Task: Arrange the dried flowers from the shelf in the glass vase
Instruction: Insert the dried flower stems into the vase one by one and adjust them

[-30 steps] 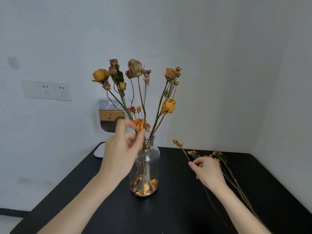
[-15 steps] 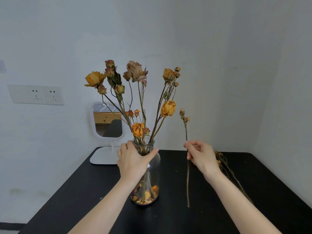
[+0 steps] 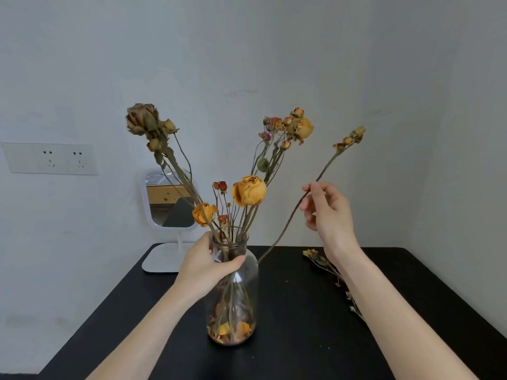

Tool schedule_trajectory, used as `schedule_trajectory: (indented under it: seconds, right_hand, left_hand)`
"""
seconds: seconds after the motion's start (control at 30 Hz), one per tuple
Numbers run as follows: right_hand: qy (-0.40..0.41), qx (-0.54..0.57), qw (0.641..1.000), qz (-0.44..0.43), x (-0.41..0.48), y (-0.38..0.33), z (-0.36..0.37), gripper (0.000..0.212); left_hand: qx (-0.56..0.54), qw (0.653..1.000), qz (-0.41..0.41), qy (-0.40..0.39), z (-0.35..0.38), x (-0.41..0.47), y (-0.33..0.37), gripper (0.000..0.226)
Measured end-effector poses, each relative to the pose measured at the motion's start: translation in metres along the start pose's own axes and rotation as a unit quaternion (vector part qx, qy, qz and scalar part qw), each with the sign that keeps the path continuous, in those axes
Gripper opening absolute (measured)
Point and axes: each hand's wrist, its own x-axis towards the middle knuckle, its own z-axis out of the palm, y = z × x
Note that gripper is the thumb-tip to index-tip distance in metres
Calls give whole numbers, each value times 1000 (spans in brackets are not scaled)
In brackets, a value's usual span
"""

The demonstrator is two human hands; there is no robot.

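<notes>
Left grip (image 3: 208,266) clasps the glass vase (image 3: 238,297); right grip (image 3: 327,212), pinching 1 stem (image 3: 292,215), should thread its base in.

Home room corner: tabletop mirror (image 3: 170,200), wall sockets (image 3: 50,159), black table (image 3: 301,338).

From here I read the vase (image 3: 242,292) as clear, smooth glass with soft glints on its shoulder. The dried flowers (image 3: 249,190) look papery and brittle, and the single stem (image 3: 323,168) looks woody and rough. The table (image 3: 301,325) is matt black with a faint sheen. The mirror (image 3: 164,204) sits in a smooth white frame that looks like plastic. The wall (image 3: 247,50) is matt paint.
</notes>
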Motion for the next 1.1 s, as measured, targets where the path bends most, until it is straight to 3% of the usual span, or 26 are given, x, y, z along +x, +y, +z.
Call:
schedule_trajectory:
  seconds: [0.2, 0.33, 0.47, 0.63, 0.8, 1.0, 1.1]
  right_hand:
    - [9, 4, 998, -61, -1, -15, 3, 24]
    - [15, -7, 995, -97, -2, -22, 6, 25]
    - [2, -7, 992, -126, -2, -27, 10, 25]
    - [-35, -12, 988, -151, -7, -26, 17, 24]
    - [-67, -52, 981, -177, -14, -23, 27, 23]
    - [-115, -104, 966, -208, -24, -20, 40, 18]
    - [-112, -118, 961, -224, -26, -21, 44, 16]
  left_hand:
    - [-49, 995, -31, -87, -4, -3, -5, 44]
    - [-34, 999, -5, -1, 6, -7, -1, 65]
    - [-44, 997, 13, 60, 9, -7, 5, 62]
    - [-27, 998, 1, 58, 8, -4, 0, 60]
    - [-73, 997, -12, -19, 9, -1, -1, 53]
    - [-57, 997, 10, 49, 10, 0, -2, 89]
    - [-68, 996, 16, 53, 9, 0, -2, 81]
